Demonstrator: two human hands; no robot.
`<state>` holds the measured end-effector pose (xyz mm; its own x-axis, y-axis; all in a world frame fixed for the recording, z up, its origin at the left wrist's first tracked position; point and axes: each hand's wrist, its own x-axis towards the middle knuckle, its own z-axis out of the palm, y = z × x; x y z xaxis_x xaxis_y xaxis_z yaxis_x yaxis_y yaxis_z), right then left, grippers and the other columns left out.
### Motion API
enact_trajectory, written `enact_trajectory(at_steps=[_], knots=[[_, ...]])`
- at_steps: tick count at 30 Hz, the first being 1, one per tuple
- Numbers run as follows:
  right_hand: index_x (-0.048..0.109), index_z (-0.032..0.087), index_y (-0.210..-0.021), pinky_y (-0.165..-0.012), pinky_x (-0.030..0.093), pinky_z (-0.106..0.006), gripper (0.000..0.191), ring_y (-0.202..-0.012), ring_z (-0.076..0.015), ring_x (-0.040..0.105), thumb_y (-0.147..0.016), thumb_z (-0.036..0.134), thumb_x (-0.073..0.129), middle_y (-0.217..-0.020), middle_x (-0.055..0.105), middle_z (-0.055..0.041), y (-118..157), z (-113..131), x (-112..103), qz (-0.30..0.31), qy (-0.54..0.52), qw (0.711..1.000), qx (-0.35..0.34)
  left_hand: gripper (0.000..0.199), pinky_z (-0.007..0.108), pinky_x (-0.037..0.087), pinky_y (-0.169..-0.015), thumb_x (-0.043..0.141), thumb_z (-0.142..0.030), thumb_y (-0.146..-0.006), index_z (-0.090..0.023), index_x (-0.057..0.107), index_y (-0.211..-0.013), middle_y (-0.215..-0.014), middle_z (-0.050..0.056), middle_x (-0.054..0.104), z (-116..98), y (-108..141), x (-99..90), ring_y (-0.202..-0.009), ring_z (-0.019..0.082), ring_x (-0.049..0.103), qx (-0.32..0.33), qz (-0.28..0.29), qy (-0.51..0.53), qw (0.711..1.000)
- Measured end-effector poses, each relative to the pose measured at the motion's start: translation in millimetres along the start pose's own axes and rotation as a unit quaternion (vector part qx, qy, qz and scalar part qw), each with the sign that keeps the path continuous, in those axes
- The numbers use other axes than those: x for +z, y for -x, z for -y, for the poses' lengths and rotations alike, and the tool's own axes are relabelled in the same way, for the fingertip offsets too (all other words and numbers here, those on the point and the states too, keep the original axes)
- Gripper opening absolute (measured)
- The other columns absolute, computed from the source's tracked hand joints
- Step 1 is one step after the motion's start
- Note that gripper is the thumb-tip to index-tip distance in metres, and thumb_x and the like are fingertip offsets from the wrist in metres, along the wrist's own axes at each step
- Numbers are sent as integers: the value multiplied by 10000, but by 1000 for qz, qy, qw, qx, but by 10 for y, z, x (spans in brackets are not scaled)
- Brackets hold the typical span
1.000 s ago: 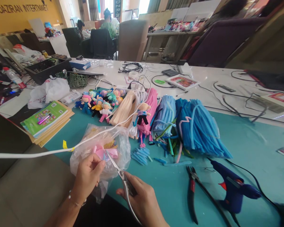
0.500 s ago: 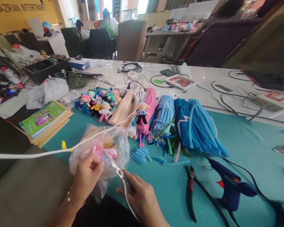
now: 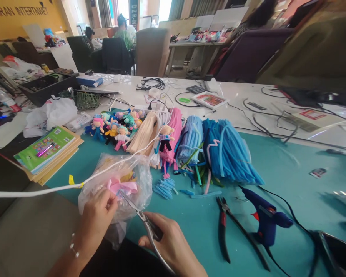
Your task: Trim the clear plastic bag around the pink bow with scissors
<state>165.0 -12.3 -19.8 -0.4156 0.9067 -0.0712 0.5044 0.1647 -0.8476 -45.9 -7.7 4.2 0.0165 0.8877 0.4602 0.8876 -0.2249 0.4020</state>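
My left hand (image 3: 99, 209) is closed in a pinch at the end of a pink ribbon (image 3: 128, 187). The ribbon lies in loops over a clear plastic bag (image 3: 144, 175), which has yellowish stuff inside. My right hand (image 3: 168, 238) grips metal scissors (image 3: 142, 216) by the handles. Their blades point up and left, with the tips at the ribbon just beside my left fingers. Whether the blades touch the ribbon is hard to make out. Short light-blue pipe cleaner pieces (image 3: 164, 188) lie right of the bag.
Bundles of blue pipe cleaners (image 3: 230, 154) and small dolls (image 3: 121, 136) line the back of the green mat. Pliers (image 3: 223, 227) and a blue glue gun (image 3: 266, 215) lie at right. A white cable (image 3: 46, 191) crosses above the bag. Notebooks (image 3: 46, 150) are stacked left.
The view has turned slightly to the right, so everything sits further left. Both hands keep their grips, with the scissors still at the pink ribbon.
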Motion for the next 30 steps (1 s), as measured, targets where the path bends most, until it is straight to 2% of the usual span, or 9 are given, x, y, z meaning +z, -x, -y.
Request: enact_trajectory(at_steps=[7,11,14,17,20,23,27,30], knots=[[740,156,-1022,-568,409,-220,428,-610,-151,573,-820,518,636,-731,704,-35,-25,7,19,-16,-3,1000,23,237,232,420,-522,471,-182,-857,-231,511,-629,-565,-27,589,80,-12,-33,-518,127,573,55,22,-23,998],[749,162,-928,-537,373,-201,324,-581,-129,535,-764,440,723,-683,680,-1,-22,9,38,-25,10,999,36,252,243,409,-516,450,-217,-889,-227,529,-650,-585,-15,591,90,-54,-76,-513,130,566,71,23,-38,996],[748,169,-863,-540,366,-194,247,-588,-129,546,-716,365,778,-686,684,11,-19,4,83,-19,12,998,54,252,258,424,-556,435,-219,-903,-225,560,-684,-623,1,595,-37,-155,-103,-556,148,579,101,52,-27,993],[744,183,-980,-592,399,-204,329,-656,-157,609,-690,331,796,-791,728,-16,-25,-2,137,-23,21,997,64,219,265,427,-570,451,-186,-882,-230,605,-732,-669,15,619,-275,-333,-73,-586,167,591,147,87,9,985],[737,204,-1025,-597,399,-213,345,-683,-172,632,-693,287,780,-816,736,-29,-39,2,177,-24,57,995,72,218,257,328,-452,511,-107,-814,-227,589,-650,-658,9,589,-544,-553,75,-485,156,528,164,160,15,973],[744,216,-998,-583,389,-212,301,-673,-170,634,-698,238,759,-799,732,-27,-46,22,190,-23,74,994,77,245,255,245,-400,558,-6,-730,-214,581,-602,-593,-24,521,-763,-759,333,-378,128,445,160,209,38,964],[738,227,-1012,-609,402,-206,297,-709,-170,652,-715,233,744,-848,740,-27,-36,59,182,-21,79,994,72,302,231,347,-451,537,47,-721,-198,560,-545,-529,-45,478,-940,-950,680,-422,134,530,164,219,49,961],[730,224,-1021,-632,408,-205,292,-746,-176,661,-729,226,730,-877,743,-32,-30,80,173,-18,87,994,68,332,243,449,-578,446,9,-825,-171,593,-589,-581,-26,533,-1011,-1064,863,-603,156,652,160,275,10,948]])
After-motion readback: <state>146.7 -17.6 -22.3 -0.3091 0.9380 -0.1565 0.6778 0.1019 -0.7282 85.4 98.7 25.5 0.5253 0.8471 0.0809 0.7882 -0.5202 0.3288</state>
